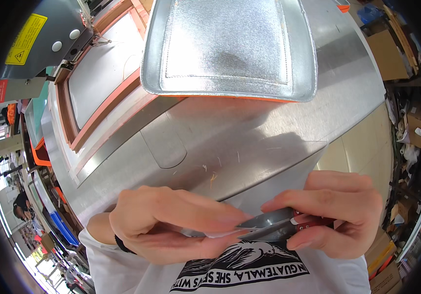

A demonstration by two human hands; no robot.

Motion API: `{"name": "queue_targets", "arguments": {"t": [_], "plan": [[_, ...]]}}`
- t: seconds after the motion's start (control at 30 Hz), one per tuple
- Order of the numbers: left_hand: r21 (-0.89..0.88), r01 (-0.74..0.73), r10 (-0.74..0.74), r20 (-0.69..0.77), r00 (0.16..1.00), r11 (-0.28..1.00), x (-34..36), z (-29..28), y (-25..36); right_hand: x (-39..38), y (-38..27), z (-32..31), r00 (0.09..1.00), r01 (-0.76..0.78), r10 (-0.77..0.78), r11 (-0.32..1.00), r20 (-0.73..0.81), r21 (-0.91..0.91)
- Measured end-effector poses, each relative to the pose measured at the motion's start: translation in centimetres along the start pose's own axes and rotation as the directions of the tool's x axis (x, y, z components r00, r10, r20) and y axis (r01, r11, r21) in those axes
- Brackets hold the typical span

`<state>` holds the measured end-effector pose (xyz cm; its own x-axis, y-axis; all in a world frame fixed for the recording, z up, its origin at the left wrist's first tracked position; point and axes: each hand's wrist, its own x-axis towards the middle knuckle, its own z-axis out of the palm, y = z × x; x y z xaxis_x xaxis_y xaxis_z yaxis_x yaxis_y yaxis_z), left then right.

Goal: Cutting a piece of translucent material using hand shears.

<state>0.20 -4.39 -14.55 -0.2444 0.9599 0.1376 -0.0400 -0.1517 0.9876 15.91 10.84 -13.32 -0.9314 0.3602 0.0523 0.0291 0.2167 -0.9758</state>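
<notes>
The largest thing I have in view is the brushed steel table [288,125]; its near edge slants up to the right just beyond the hands, and past its right side I see pale floor [357,152]. The silver foil-lined piece [225,39] with raised sides and an orange rim lies across the far part, its near rim well apart from the fingers. Between that rim and the near edge I have a broad stretch of steel to move over. To the left, the wooden frame [103,110] limits my reach, and the grey machine [44,36] fills the corner beyond it. The white shirt [117,269] sits close behind the hands, so my room on the body side is tight.

Both hands are in front of the table's near edge, raised before the shirt. The left hand [173,223] is nearly closed, thumb and finger pinching a pale sliver [215,234]; I cannot tell what that is. The right hand [340,213] is partly curled, fingertips gripping the small tool [274,217] with dark grey blades and a red handle. The tool lies between the hands, its tip right at the left fingertips; whether they touch I cannot tell.
</notes>
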Motion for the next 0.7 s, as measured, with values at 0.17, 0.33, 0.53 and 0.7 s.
{"name": "queue_targets", "arguments": {"t": [0.17, 0.33, 0.53, 0.7], "plan": [[-0.264, 0.021, -0.033, -0.041, 0.999, 0.964, -0.52, 0.02, -0.20, 0.09, 0.07, 0.22, 1.000, 0.029, -0.029, 0.999, -0.003, -0.015], [-0.126, 0.027, -0.022, 0.037, 0.999, 0.992, 0.01, -0.23, -0.22, 0.07, 0.09, 0.37, 0.999, 0.036, -0.036, 0.999, -0.004, -0.029], [-0.198, 0.067, -0.071, -0.015, 0.997, 0.978, -0.22, 0.09, -0.22, -0.02, 0.16, 0.71, 0.998, 0.037, -0.037, 0.999, -0.052, 0.000], [-0.381, 0.107, -0.145, -0.070, 0.987, 0.918, -0.34, 0.54, -0.61, 0.00, 0.27, 0.80, 0.998, 0.039, -0.038, 0.999, -0.049, 0.032]]}}
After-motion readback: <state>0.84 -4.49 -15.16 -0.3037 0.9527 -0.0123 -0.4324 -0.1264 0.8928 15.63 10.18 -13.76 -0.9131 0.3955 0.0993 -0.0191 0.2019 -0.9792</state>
